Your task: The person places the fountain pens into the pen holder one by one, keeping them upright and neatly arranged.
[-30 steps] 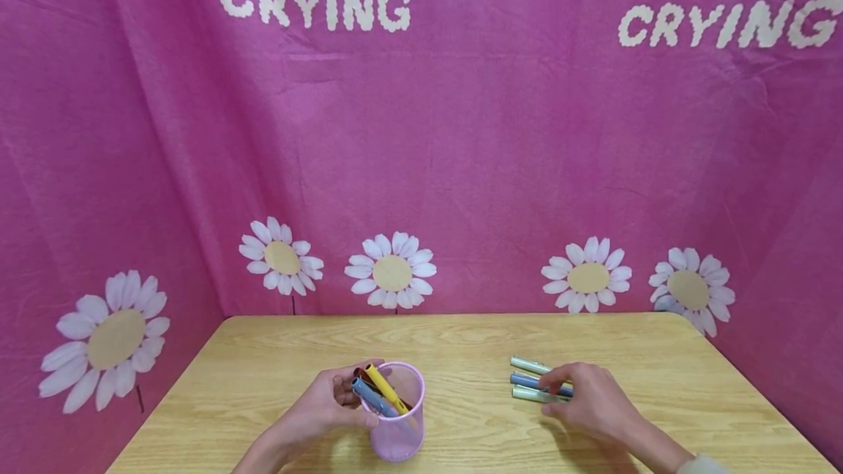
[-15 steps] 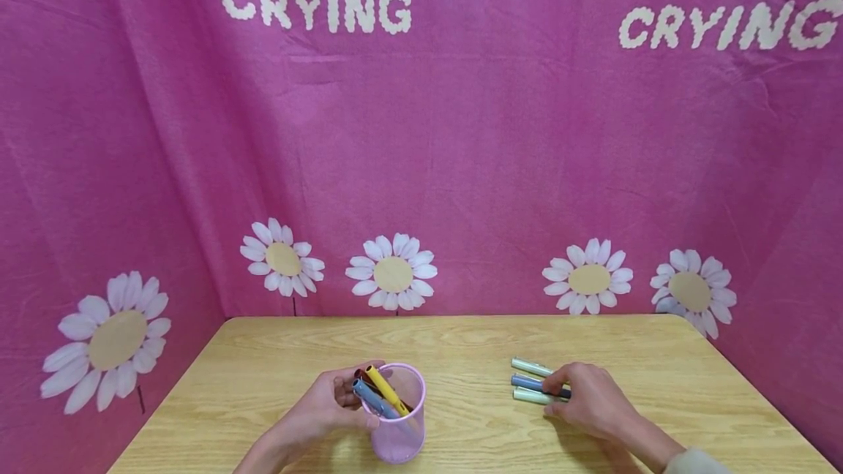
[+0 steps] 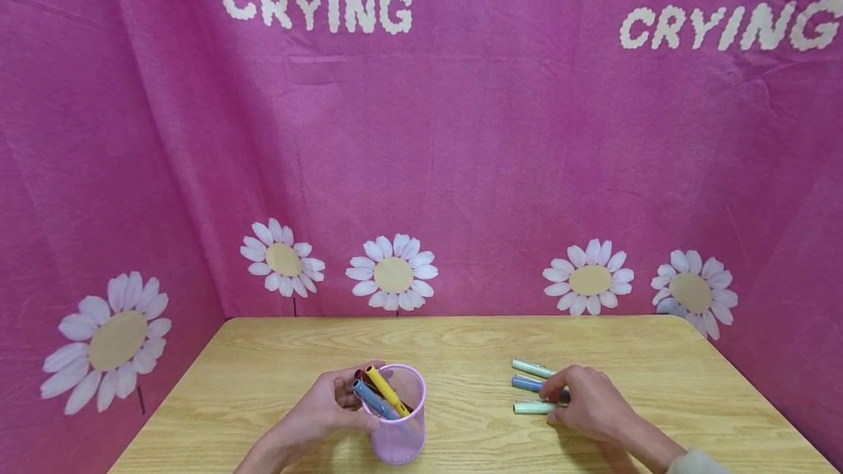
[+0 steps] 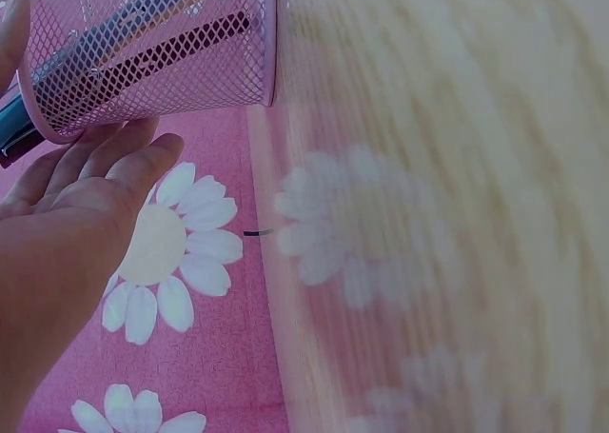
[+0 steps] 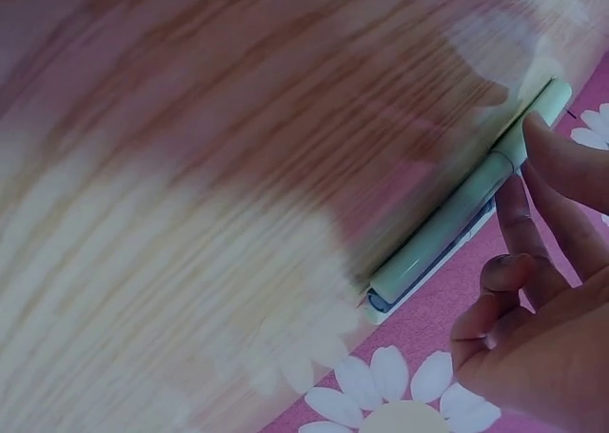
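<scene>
My left hand (image 3: 327,402) holds a pink mesh pen cup (image 3: 399,436) near its rim, thumb on the near side and fingers on the far side. In the cup lean a yellow pen (image 3: 387,389), a grey-blue pen (image 3: 372,396) and a dark red one, partly hidden. On the right, my right hand (image 3: 593,402) is over three pens lying side by side. Its thumb and fingers pinch the nearest, pale green pen (image 3: 532,407). A blue pen (image 3: 526,384) lies in the middle, its right end under the fingers. The other pale green pen (image 3: 532,367) lies farthest back.
The wooden table (image 3: 461,342) has its back edge against a pink cloth (image 3: 474,167) printed with daisies and lettering. Cloth also hangs at both sides. In the left wrist view, the mesh cup's base (image 4: 269,43) stands on the tabletop.
The nearest pale green pen has shifted toward me, leaving a gap beside the blue pen. My right thumb has moved slightly nearer with it. The left hand and cup have stayed in place.
</scene>
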The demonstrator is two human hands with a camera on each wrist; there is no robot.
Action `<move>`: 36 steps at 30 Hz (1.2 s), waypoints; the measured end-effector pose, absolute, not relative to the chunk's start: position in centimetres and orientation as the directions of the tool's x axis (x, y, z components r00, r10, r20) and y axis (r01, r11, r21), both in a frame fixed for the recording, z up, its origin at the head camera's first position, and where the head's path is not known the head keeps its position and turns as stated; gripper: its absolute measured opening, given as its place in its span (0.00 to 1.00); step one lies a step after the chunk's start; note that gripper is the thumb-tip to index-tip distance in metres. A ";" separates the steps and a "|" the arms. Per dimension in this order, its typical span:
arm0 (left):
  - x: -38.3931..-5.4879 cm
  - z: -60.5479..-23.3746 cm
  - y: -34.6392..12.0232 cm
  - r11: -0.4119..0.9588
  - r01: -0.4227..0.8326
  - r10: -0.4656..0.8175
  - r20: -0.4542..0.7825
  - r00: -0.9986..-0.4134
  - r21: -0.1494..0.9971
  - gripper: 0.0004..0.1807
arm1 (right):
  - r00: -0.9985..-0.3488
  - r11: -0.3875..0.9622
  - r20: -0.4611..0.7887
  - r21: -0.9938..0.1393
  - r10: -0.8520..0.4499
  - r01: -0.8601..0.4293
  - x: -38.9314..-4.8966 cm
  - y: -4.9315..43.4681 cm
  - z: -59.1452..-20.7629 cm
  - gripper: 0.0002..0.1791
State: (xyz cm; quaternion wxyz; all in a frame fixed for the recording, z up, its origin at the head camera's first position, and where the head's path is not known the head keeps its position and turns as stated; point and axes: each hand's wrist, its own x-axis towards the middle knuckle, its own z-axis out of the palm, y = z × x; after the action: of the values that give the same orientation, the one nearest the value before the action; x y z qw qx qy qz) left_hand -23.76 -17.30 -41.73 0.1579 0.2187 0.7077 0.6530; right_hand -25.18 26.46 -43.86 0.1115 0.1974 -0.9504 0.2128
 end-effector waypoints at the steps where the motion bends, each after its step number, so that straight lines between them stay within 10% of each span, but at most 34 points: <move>1: -23.7 -41.7 -17.3 0.053 0.105 0.515 0.063 -0.855 0.993 0.41 | -0.896 0.827 0.295 -0.365 -0.332 -0.427 -25.2 26.5 -43.9 0.16; 36: -23.9 -41.9 -17.3 0.038 0.113 0.522 0.076 -0.850 0.993 0.41 | -0.887 0.650 0.191 -0.618 -0.421 -0.442 -25.2 28.3 -44.4 0.13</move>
State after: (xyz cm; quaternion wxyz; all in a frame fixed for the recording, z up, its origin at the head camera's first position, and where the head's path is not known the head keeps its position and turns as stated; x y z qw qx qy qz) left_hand -23.86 -17.26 -41.87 0.1558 0.2254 0.7034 0.6559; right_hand -25.21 28.32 -44.43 0.0153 0.2375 -0.9083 0.3441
